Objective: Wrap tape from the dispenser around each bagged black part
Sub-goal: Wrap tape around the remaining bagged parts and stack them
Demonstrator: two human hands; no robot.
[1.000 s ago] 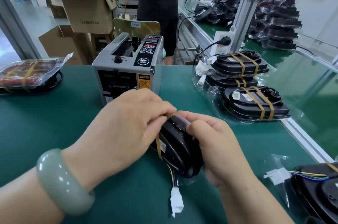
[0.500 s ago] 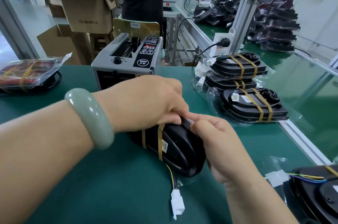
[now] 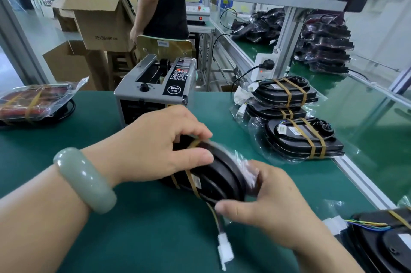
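Gripping the bagged black part (image 3: 219, 180) at frame centre, the left hand (image 3: 155, 150) pinches its upper edge and the right hand (image 3: 271, 210) cups its near end. Two tape bands (image 3: 193, 186) already circle it, so this piece looks nearly finished; three taped parts (image 3: 300, 139) lie stacked at right.

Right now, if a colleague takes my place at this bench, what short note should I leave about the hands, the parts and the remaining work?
Left hand grips the bagged black part at its far edge, fingers on a tape strip there.
Right hand holds its near right end, tilted over the green table.
Done: two tape bands show on it; taped parts are stacked at right.
Left: probably press the strip end flat, add the part to the stack, then take tape from the dispenser for the next one.
The lower-right part shows one strip; check it.
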